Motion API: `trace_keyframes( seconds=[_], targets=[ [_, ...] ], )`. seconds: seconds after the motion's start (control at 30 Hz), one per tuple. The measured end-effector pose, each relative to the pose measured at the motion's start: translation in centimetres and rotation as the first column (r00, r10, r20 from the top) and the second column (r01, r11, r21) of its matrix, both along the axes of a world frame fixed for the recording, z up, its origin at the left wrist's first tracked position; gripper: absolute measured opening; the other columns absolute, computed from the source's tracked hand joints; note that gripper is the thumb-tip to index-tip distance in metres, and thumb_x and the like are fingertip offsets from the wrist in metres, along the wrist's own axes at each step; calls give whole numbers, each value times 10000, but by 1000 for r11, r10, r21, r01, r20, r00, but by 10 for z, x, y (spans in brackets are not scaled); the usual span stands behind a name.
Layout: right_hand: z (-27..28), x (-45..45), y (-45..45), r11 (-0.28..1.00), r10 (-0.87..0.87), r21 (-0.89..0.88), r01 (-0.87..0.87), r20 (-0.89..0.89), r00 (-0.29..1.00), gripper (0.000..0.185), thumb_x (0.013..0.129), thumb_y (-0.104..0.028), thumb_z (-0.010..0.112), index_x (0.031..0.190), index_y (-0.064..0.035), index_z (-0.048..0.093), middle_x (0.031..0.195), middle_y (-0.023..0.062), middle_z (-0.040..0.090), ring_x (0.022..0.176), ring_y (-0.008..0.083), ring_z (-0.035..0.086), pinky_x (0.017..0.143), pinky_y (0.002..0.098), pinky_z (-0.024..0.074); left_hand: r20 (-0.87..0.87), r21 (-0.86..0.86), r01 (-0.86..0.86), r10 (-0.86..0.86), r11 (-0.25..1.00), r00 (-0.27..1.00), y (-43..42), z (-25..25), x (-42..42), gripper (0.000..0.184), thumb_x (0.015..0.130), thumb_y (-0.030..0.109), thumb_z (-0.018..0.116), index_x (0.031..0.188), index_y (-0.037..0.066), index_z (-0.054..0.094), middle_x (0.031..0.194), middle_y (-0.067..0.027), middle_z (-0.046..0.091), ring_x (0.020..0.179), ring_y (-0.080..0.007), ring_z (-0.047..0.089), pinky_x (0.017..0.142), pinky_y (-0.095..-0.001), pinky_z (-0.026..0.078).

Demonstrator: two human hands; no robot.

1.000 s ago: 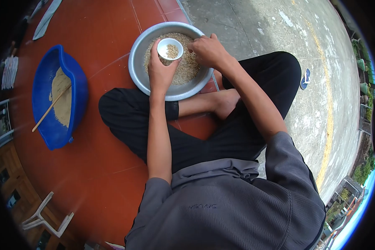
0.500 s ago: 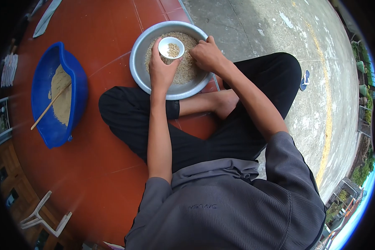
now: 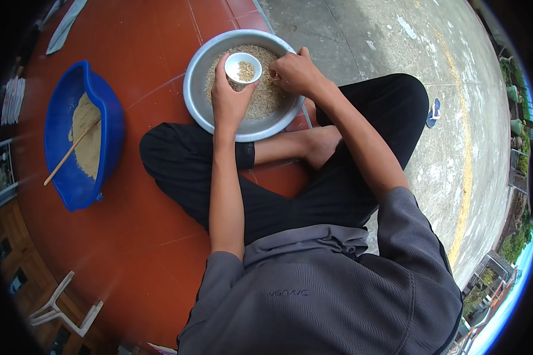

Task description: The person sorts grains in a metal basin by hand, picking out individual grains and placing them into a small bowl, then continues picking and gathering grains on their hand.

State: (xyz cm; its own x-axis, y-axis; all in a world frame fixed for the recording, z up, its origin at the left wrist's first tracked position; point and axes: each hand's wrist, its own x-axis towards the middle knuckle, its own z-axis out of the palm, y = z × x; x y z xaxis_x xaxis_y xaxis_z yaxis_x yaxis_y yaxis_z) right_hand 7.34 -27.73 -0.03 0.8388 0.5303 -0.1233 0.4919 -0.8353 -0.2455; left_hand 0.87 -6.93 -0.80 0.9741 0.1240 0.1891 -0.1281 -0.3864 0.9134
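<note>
Over a round metal basin (image 3: 195, 102) of pale husk-like grain (image 3: 259, 107), near the crossed legs of the seated person, the left hand (image 3: 229, 99) holds a small white cup (image 3: 233, 69), its fingers curved around the sides and open only as wide as the cup. A few grains lie in the cup. The right hand (image 3: 297, 72) is bent over the basin's right side, fingers curled in close together; whether they pinch any grain cannot be told.

The cup could tip if the left wrist rolled or the grip slackened, spilling its grains back into the basin. A knock from the right forearm on the rim could tilt the basin and scatter grain.

The basin is at the edge of a red tiled floor (image 3: 148, 284), beside worn grey concrete (image 3: 390, 50) with a blue flip-flop (image 3: 434, 112) on it. To the left stands a blue plastic tub (image 3: 115, 127) of tan powder (image 3: 90, 158), a wooden stick (image 3: 70, 153) leaning in it. Wooden panelling (image 3: 12, 228) lines the far left; greenery (image 3: 518, 236) shows at right.
</note>
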Motion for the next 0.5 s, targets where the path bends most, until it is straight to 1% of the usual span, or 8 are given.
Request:
trace_keyframes(
  seconds=[0.13,0.23,0.3,0.33,0.4,0.43,0.5],
  targets=[
    [-5,-7,3,998,65,9,-66,100,993,145,827,-98,729,935,-175,788,938,70,790,1043,291,731,950,520,401,-3,-19,2,-2,1000,1000,0,-2,1,868,828,34,923,1583,40,496,1459,-204,686,1364,-301,672,1131,-416,550],
    [-5,-7,8,987,94,-136,-87,49,994,288,799,-190,824,1083,-176,779,987,75,794,1096,300,711,1005,533,400,3,-12,2,-2,1000,1000,1,-4,2,870,828,34,923,1584,39,494,1459,-203,686,1366,-300,671,1132,-416,550],
    [-8,-7,8,987,107,-132,-96,79,991,247,802,-206,824,1039,-163,773,959,78,785,1078,301,714,1005,537,405,15,-7,1,-1,1000,1000,0,-4,1,872,827,33,924,1585,38,493,1459,-204,686,1365,-300,671,1132,-416,550],
    [-10,-7,7,986,114,-131,-101,94,989,228,803,-214,824,1018,-157,771,944,79,780,1069,302,716,1006,539,407,7,-19,2,-2,1000,1000,0,-4,1,878,818,46,929,1581,39,496,1466,-216,678,1370,-331,664,1134,-432,543],
    [-12,-8,7,990,118,-98,-105,138,983,105,817,-145,769,922,-139,770,926,83,780,1043,298,726,987,525,420,-7,-41,3,-3,999,1000,0,-4,1,891,799,71,940,1574,42,502,1481,-242,663,1379,-394,651,1137,-466,528],
    [-12,-9,7,991,119,-81,-107,161,980,61,824,-110,742,875,-131,770,918,85,779,1030,296,731,977,518,427,-7,-44,2,-3,999,1000,0,-5,1,891,799,70,940,1574,42,502,1479,-242,665,1379,-393,652,1136,-466,529],
    [-12,-10,8,989,132,-89,-118,167,977,51,831,-105,732,856,-126,771,917,85,781,1022,295,737,977,513,431,-6,-52,2,-2,999,1000,0,-5,2,892,799,69,939,1576,43,502,1474,-243,668,1377,-391,654,1134,-466,530]
  ],
)
